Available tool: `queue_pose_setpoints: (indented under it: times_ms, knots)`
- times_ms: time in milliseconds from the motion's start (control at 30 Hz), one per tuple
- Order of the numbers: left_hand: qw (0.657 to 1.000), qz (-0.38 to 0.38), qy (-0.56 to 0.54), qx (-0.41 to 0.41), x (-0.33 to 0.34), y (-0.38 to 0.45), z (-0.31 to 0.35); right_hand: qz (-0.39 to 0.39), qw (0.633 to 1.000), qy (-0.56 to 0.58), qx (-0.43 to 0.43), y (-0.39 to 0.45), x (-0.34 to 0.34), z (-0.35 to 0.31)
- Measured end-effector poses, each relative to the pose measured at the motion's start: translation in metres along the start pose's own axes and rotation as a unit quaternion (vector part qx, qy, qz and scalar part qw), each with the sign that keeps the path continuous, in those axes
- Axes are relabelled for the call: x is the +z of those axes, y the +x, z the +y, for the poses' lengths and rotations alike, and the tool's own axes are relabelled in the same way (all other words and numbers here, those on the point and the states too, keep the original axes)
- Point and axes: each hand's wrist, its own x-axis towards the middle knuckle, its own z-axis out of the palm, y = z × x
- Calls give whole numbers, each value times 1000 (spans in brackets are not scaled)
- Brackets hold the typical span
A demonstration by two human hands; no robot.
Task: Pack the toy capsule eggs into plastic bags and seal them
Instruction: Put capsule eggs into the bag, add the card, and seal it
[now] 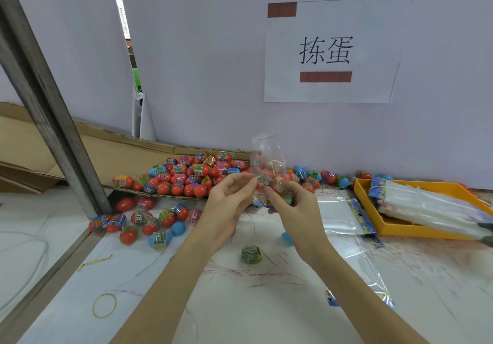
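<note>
Bag (266, 173) w/ eggs betw. both hands' fingertips.

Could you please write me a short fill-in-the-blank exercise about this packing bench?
1. Both hands, left hand and right hand, hold a clear plastic ____ with eggs inside.
2. The stack of unused bags lies in a ____ tray.
3. The yellow rubber band lies to the ____ of the left forearm.
4. The egg pile rests on ____.

Missing words: bag; yellow; left; cardboard
</note>
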Motion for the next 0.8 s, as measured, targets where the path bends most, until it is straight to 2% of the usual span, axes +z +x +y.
queue_pose_setpoints:
  times_ms: [300, 433, 567, 733, 800]
  knots:
    - [998, -19, 57, 3, -9, 3, 4, -74, 994, 39, 68, 0, 0, -4]
    - [989, -33, 141, 30, -16, 5, 4, -61, 997, 27, 50, -3, -1, -6]
    - [982, -60, 164, 66, -13, 2, 6, -49, 998, 9, 45, -4, -1, -7]
    - [965, -5, 221, 140, -8, 0, 2, -67, 997, -40, 26, -4, -2, -6]
    - [966, 14, 216, 142, -8, 0, 0, -76, 995, -71, 8, -5, -2, -5]
